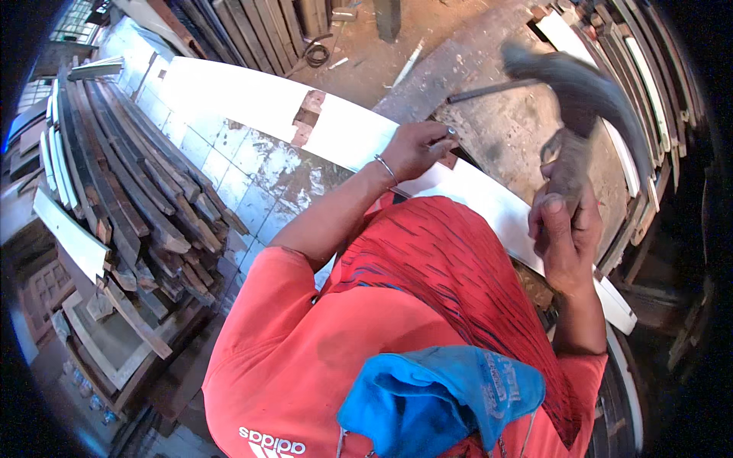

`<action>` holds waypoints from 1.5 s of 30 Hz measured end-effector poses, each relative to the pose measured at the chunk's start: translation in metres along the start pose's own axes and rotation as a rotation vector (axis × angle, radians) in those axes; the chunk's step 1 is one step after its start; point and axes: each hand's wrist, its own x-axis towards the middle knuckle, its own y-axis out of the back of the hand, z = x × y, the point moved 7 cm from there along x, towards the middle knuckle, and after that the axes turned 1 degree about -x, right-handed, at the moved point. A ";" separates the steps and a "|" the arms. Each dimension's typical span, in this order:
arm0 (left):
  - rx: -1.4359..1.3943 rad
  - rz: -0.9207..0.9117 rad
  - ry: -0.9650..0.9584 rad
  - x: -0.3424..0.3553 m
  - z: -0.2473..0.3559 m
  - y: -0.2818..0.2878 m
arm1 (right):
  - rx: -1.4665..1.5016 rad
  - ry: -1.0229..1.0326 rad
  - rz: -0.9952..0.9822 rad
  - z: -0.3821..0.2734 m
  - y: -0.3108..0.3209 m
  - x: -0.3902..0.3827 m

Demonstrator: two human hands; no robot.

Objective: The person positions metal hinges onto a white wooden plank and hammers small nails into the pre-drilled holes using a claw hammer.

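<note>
A long white-painted wooden board [237,95] runs diagonally in front of me, with bare reddish-brown cut-outs along it. My left hand [416,153] is closed just above one of these cut-outs, round a chisel [451,133]. Only the chisel's round metal end shows clearly; its blade is hidden by the fingers. To the right, my right hand [566,229] is wrapped round the wooden handle of a hammer [580,91]. The hammer's dark head is raised beyond the hand and smeared by motion.
Long timber pieces [130,168] lie stacked at the left, and more boards [641,84] stand along the right. A thin dark rod [492,91] lies on a worn surface beyond the board. A dark coil [317,53] is on the floor at the back.
</note>
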 end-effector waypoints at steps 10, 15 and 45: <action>-0.121 0.068 0.139 -0.006 -0.015 -0.003 | -0.065 -0.372 -0.213 0.070 -0.003 0.014; -0.516 0.445 0.372 -0.022 -0.087 0.028 | 0.149 -0.474 0.006 0.112 0.024 -0.022; 0.040 -0.028 -0.262 0.011 0.012 -0.008 | 0.268 0.225 0.182 0.012 0.017 -0.040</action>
